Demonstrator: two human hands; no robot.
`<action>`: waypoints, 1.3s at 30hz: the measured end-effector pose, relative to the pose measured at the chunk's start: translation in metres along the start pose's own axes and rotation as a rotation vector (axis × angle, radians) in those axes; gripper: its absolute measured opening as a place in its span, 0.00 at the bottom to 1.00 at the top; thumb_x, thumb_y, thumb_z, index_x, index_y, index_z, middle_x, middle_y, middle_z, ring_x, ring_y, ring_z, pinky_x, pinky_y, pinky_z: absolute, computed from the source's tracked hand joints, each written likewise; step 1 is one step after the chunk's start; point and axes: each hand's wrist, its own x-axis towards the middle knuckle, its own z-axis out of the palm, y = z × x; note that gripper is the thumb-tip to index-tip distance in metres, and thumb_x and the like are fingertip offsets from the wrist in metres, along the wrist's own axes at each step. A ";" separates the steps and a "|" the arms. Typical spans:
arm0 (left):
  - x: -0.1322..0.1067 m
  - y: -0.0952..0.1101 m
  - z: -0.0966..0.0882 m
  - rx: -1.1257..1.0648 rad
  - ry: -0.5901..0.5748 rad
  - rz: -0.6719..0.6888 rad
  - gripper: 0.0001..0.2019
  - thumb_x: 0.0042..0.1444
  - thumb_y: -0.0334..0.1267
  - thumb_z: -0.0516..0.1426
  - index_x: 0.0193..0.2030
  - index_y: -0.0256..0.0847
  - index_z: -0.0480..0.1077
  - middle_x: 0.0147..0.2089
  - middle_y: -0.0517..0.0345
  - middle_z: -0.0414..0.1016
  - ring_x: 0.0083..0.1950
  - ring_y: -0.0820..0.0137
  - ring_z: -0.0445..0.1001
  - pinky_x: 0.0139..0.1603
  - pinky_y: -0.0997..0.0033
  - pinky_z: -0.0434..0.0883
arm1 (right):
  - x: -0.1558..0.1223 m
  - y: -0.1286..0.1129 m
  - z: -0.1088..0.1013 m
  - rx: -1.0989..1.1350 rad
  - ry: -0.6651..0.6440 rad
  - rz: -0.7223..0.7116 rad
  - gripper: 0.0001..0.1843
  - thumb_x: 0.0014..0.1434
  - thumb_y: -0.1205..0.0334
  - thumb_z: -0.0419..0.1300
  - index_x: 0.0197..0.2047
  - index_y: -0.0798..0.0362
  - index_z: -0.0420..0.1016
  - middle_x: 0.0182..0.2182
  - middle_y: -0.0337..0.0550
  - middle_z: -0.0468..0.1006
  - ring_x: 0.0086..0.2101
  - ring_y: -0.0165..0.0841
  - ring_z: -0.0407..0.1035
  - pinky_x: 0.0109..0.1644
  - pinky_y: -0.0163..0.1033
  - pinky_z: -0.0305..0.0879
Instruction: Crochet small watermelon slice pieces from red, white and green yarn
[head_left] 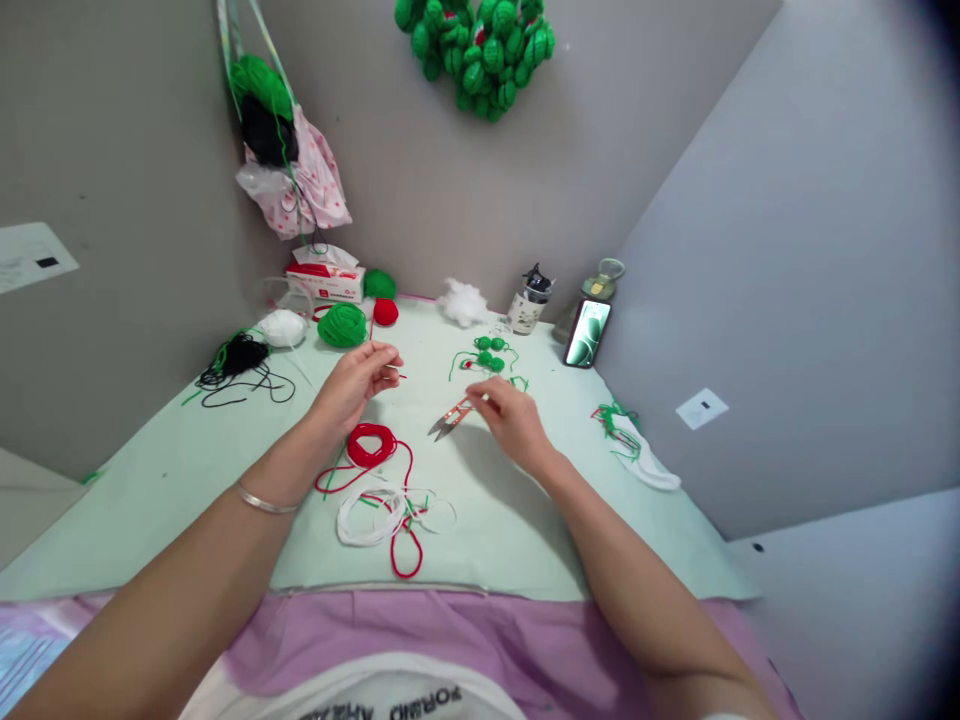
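Above the middle of the table, my left hand (364, 382) is closed in a pinch, with a short red yarn end (403, 377) showing at its fingertips. The fingers of my right hand (511, 415) are closed on the rear end of orange-handled thread snips (452, 415), whose blades point left and toward me. Below my left hand lies a coil of red yarn (371, 446) with a loose tail. Nearer to me is a coil of white yarn (367, 517), with green and red scraps beside it. Small green crocheted pieces (489, 358) lie beyond my right hand.
Green yarn balls (342, 325), a red ball (385, 311), a white ball (283, 328) and black yarn (241, 356) sit at the left back. Stuffing (463, 303), a cup (528, 307) and a leaning phone (587, 333) line the back. Scraps (621, 428) lie right.
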 end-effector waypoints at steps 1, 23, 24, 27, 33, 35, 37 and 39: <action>0.002 0.003 -0.004 0.039 -0.023 0.008 0.14 0.52 0.49 0.65 0.35 0.41 0.70 0.35 0.61 0.75 0.29 0.74 0.70 0.36 0.71 0.70 | -0.004 -0.007 0.008 0.007 -0.083 -0.030 0.07 0.66 0.61 0.60 0.43 0.47 0.81 0.40 0.44 0.79 0.38 0.37 0.71 0.48 0.42 0.64; 0.028 -0.011 -0.051 0.418 0.295 0.069 0.19 0.67 0.43 0.61 0.62 0.39 0.71 0.61 0.46 0.75 0.55 0.57 0.78 0.54 0.49 0.78 | 0.010 -0.023 -0.001 0.895 -0.191 0.318 0.19 0.50 0.50 0.72 0.39 0.51 0.73 0.29 0.36 0.75 0.21 0.22 0.51 0.22 0.31 0.46; 0.031 -0.009 -0.055 0.396 0.372 0.091 0.19 0.67 0.43 0.61 0.62 0.39 0.71 0.61 0.46 0.75 0.55 0.57 0.78 0.54 0.49 0.78 | 0.012 -0.021 -0.010 0.936 -0.164 0.318 0.19 0.49 0.50 0.72 0.38 0.51 0.74 0.28 0.36 0.74 0.20 0.22 0.49 0.21 0.31 0.45; 0.038 -0.007 -0.064 0.328 0.530 0.134 0.19 0.67 0.43 0.61 0.61 0.39 0.71 0.61 0.46 0.75 0.55 0.57 0.78 0.53 0.49 0.78 | 0.016 -0.014 -0.035 1.031 -0.062 0.306 0.17 0.48 0.54 0.74 0.37 0.49 0.74 0.27 0.33 0.71 0.20 0.23 0.46 0.19 0.31 0.44; 0.044 -0.009 -0.075 0.186 0.703 0.160 0.18 0.67 0.42 0.61 0.60 0.39 0.72 0.59 0.47 0.76 0.53 0.58 0.79 0.52 0.51 0.79 | 0.024 0.004 -0.060 1.135 0.112 0.276 0.12 0.52 0.58 0.72 0.34 0.47 0.71 0.27 0.32 0.70 0.20 0.24 0.46 0.17 0.32 0.47; 0.044 -0.006 -0.081 0.148 0.746 0.153 0.18 0.67 0.43 0.61 0.61 0.39 0.72 0.60 0.47 0.76 0.54 0.58 0.79 0.52 0.50 0.79 | 0.025 0.009 -0.063 1.155 0.157 0.270 0.11 0.53 0.60 0.71 0.35 0.47 0.71 0.28 0.32 0.70 0.20 0.24 0.47 0.18 0.31 0.49; 0.044 0.000 -0.089 0.118 0.780 0.150 0.19 0.67 0.43 0.61 0.62 0.39 0.71 0.61 0.46 0.75 0.54 0.58 0.78 0.53 0.50 0.79 | 0.026 0.014 -0.068 1.171 0.201 0.262 0.11 0.54 0.61 0.70 0.36 0.47 0.72 0.28 0.32 0.70 0.20 0.23 0.48 0.18 0.31 0.50; 0.043 0.006 -0.096 0.102 0.793 0.158 0.19 0.67 0.43 0.61 0.62 0.40 0.71 0.62 0.46 0.75 0.55 0.57 0.78 0.53 0.49 0.78 | 0.027 0.020 -0.075 1.180 0.243 0.249 0.11 0.54 0.61 0.70 0.36 0.47 0.71 0.27 0.32 0.70 0.19 0.23 0.48 0.18 0.30 0.50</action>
